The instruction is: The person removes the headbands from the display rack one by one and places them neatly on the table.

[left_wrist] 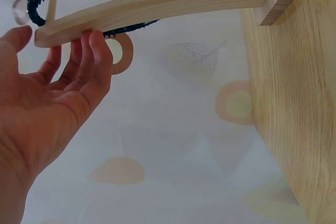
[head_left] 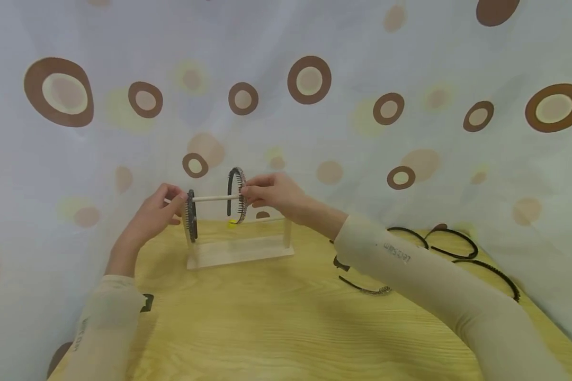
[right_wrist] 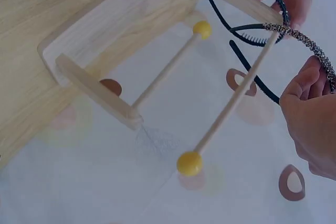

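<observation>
My right hand (head_left: 278,196) pinches a glittery headband (head_left: 241,182) with comb teeth on its inside, at the long upper rod (head_left: 214,199) of a wooden headband rack (head_left: 243,253). A dark toothed headband (head_left: 190,222) hangs at the left end of that rod, close to the upright. My left hand (head_left: 157,210) holds the top of this left upright (left_wrist: 173,3), its fingertips on the wood and the thumb across from them in the left wrist view. In the right wrist view the rod's free end carries a yellow ball (right_wrist: 189,163).
Several more headbands lie on the right of the wooden table (head_left: 267,328), among them a glittery one (head_left: 374,291) partly behind my right sleeve and a black one (head_left: 495,272). A small dark item (head_left: 147,302) lies beside my left sleeve. A patterned curtain (head_left: 343,137) hangs behind.
</observation>
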### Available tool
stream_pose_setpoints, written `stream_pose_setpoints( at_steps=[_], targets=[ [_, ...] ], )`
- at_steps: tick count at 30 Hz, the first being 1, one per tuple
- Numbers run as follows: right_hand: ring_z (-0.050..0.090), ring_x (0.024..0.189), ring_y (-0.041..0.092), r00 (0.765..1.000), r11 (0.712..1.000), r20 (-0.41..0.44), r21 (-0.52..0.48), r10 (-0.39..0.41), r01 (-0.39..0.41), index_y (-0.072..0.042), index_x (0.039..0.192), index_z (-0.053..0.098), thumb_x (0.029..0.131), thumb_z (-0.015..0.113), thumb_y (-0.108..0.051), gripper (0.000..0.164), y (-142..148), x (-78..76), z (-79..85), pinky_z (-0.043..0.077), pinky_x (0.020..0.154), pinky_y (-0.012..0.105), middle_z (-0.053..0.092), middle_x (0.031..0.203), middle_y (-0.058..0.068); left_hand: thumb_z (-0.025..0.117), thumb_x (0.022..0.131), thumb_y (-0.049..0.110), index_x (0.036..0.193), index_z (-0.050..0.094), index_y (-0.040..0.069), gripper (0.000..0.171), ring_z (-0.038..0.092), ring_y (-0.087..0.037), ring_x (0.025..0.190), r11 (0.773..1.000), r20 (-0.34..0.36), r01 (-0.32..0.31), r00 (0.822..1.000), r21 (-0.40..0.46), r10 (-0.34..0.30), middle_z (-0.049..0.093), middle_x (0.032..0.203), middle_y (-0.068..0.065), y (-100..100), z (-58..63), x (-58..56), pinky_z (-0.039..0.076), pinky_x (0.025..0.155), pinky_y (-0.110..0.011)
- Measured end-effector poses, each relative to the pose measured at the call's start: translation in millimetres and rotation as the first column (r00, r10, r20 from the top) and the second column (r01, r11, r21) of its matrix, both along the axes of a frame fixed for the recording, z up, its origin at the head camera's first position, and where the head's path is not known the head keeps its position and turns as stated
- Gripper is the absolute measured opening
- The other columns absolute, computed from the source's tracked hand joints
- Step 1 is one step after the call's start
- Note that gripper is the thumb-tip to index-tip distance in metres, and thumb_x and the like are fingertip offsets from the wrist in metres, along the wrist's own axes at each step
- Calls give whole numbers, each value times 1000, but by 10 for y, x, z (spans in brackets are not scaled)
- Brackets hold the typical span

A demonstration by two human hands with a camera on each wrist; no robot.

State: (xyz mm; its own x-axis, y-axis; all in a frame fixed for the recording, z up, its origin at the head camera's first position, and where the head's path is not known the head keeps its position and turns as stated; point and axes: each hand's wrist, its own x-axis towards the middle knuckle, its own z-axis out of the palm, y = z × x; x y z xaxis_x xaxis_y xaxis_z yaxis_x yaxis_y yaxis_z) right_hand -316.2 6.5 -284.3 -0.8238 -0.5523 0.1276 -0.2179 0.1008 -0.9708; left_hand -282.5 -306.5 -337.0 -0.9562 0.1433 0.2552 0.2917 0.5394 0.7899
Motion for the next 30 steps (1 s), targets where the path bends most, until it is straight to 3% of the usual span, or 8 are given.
stream_pose_setpoints(
  at_steps=[4, 9, 14, 18, 23, 26, 30],
  targets=[
    [67, 97, 28, 996, 1000, -84, -21, 3, -5, 2, 118, 69, 99, 68, -11, 23, 283, 106, 154, 55, 95, 39, 70, 106, 14, 45, 109, 39, 137, 39, -3, 51, 58, -36, 105, 1000, 5, 23, 1000, 8, -23, 49, 125, -22, -32, -3, 17, 60, 85, -42],
    [69, 100, 32, 987, 998, -150, -39, -55, 49, 3, 118, 68, 99, 68, -12, 24, 717, 147, 314, 54, 98, 41, 72, 106, 15, 46, 109, 39, 137, 41, -3, 51, 59, -37, 106, 1000, -6, 26, 1000, -14, -26, 51, 124, -22, -54, -5, 18, 61, 83, -38],
    [67, 105, 30, 984, 986, -103, -95, -146, 137, 9, 124, 62, 100, 67, -11, 32, 1233, 139, 359, 54, 98, 38, 68, 115, 19, 48, 108, 41, 136, 42, -3, 52, 60, -36, 106, 999, -19, 18, 1000, -35, -19, 52, 121, -21, -44, 21, 39, 61, 85, -41],
    [66, 104, 27, 962, 946, -14, -185, -273, 265, 12, 125, 58, 101, 65, -11, 34, 1618, 112, 248, 53, 99, 36, 65, 115, 17, 47, 108, 41, 136, 43, -3, 52, 59, -36, 107, 999, -18, 13, 1000, -47, -14, 53, 121, -20, -63, 42, 60, 60, 85, -41],
    [64, 97, 20, 892, 843, 194, -294, -408, 449, 15, 129, 53, 102, 59, -4, 34, 1955, 1, -52, 52, 100, 32, 57, 118, 17, 45, 109, 39, 136, 41, -4, 51, 58, -38, 110, 998, -16, 2, 1000, -56, -3, 52, 124, -22, -129, 74, 102, 59, 88, -44],
    [63, 94, 19, 821, 771, 348, -309, -453, 556, 13, 128, 53, 101, 56, -1, 30, 2080, -73, -316, 53, 98, 30, 53, 120, 16, 44, 110, 39, 137, 39, -5, 53, 59, -41, 111, 998, -13, -6, 1000, -67, 5, 49, 127, -23, -181, 72, 125, 56, 92, -49],
    [66, 91, 22, 720, 707, 521, -277, -459, 651, 11, 121, 55, 100, 55, 2, 23, 2173, -108, -700, 52, 99, 31, 55, 112, 16, 42, 110, 42, 139, 36, -5, 56, 58, -42, 113, 997, 4, -20, 1000, -73, 21, 46, 130, -23, -253, 55, 170, 53, 96, -53]
  ],
)
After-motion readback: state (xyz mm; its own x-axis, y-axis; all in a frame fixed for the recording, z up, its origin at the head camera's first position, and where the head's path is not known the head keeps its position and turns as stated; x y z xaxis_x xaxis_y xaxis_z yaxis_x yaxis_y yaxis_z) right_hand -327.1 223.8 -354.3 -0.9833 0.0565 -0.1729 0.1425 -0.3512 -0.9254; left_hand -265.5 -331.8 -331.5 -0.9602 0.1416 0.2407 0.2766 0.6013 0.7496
